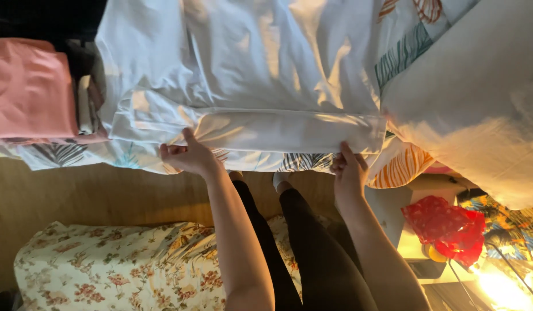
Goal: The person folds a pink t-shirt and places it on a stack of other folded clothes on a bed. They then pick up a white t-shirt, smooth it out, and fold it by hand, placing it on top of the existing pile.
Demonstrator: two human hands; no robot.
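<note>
A white garment (243,69) lies spread over a leaf-patterned bed sheet (71,154), its near edge folded into a long band (278,132). My left hand (187,155) pinches the band's near edge at the left. At the right end of that band, my right hand (348,168) grips the cloth with the thumb on top. Both forearms reach up from the bottom of the view. My legs in black trousers (301,242) stand below the bed edge.
Folded pink clothing (27,86) is stacked at the left on the bed. A large white pillow (479,103) lies at the right. A floral cloth (117,265) covers the floor, and a red plastic bag (448,227) sits at the lower right beside bright light.
</note>
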